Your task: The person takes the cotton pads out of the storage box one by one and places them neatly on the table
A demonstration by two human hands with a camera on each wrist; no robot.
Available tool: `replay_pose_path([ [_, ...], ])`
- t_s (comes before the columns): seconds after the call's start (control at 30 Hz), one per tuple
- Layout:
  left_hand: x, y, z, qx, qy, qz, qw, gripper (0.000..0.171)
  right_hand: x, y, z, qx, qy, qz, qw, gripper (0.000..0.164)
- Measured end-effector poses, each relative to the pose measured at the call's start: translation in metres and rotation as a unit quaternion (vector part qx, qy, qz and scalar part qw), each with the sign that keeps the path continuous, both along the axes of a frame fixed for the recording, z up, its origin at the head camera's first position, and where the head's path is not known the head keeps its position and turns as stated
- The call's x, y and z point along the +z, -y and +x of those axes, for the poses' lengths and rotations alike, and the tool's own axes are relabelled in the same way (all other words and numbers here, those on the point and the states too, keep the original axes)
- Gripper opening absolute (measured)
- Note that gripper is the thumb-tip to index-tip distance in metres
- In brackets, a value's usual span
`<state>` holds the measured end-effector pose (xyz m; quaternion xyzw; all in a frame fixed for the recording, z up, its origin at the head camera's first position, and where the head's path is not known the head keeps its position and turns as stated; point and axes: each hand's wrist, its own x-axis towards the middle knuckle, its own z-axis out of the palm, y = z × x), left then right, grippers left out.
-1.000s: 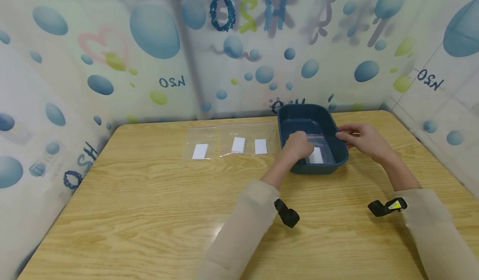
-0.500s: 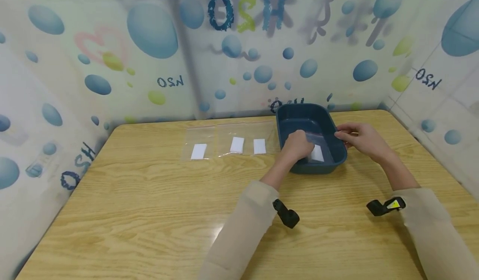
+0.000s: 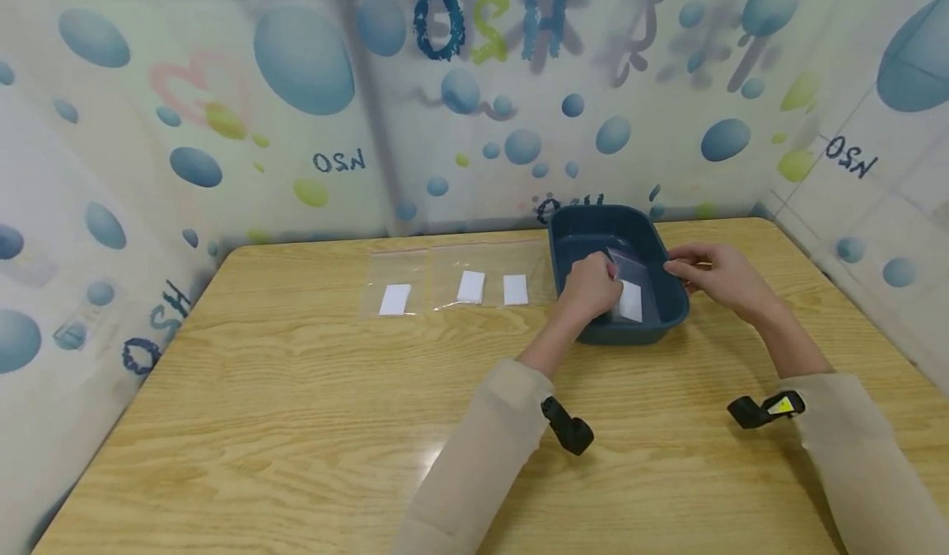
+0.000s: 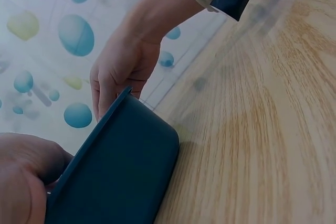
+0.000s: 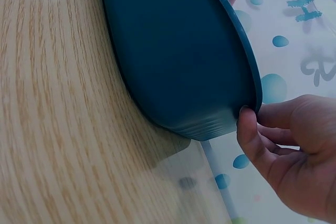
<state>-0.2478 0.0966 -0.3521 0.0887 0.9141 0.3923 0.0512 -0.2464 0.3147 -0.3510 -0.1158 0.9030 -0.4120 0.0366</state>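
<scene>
A dark blue plastic bin (image 3: 633, 335) stands at the back right of the table. My left hand (image 3: 591, 286) reaches over its left side, fingers curled, and pinches a clear zip bag (image 3: 628, 268) inside. A white rectangular piece (image 3: 630, 301) shows in that bag, which lies tilted; its left part is hidden behind the hand. With thumb and fingers, my right hand (image 3: 719, 275) grips the bin's right rim, as the right wrist view also shows at the thumb (image 5: 247, 124). In the left wrist view the bin's wall (image 4: 118, 161) hides the left fingertips.
Left of the bin, several clear zip bags (image 3: 454, 257) lie in a row, with white pieces (image 3: 470, 287) in them. The wooden table (image 3: 311, 407) meets a patterned backdrop (image 3: 474, 184) behind and at the sides.
Inside the bin, the zip bag has turned and its top edge has risen beside my left hand. The right hand keeps its hold on the rim, and the bin stays in place.
</scene>
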Motion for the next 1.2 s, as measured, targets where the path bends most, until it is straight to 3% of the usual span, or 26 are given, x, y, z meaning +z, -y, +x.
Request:
replay_pose_path([
  [0.13, 0.001, 0.001, 0.003, 0.010, -0.033, 0.018, 0.9993, 0.005, 0.000, 0.001, 0.000, -0.003, 0.001, 0.004, 1.000, 0.048],
  [0.23, 0.000, 0.002, 0.004, 0.020, -0.053, 0.055, 0.9968, 0.006, 0.001, 0.001, 0.000, -0.005, 0.002, 0.009, 1.000, 0.049],
  [0.57, -0.003, 0.015, 0.003, 0.028, -0.112, 0.184, 0.9760, 0.008, 0.001, 0.003, -0.002, -0.004, 0.006, 0.004, 1.000, 0.049],
  [0.7, 0.000, 0.027, 0.004, 0.015, -0.105, 0.245, 0.9637, 0.008, 0.001, 0.004, -0.001, -0.003, 0.004, 0.005, 1.000, 0.049],
  [0.87, 0.005, 0.047, 0.005, 0.011, -0.062, 0.295, 0.9534, 0.009, 0.000, 0.004, 0.000, -0.004, 0.004, 0.006, 1.000, 0.049],
  [1.0, 0.008, 0.061, 0.004, 0.014, -0.047, 0.308, 0.9500, 0.009, -0.001, 0.004, 0.000, -0.003, 0.002, 0.001, 1.000, 0.049],
  [1.2, 0.013, 0.077, 0.002, 0.027, -0.043, 0.292, 0.9551, 0.007, -0.001, 0.002, 0.000, -0.007, 0.001, 0.002, 1.000, 0.050],
])
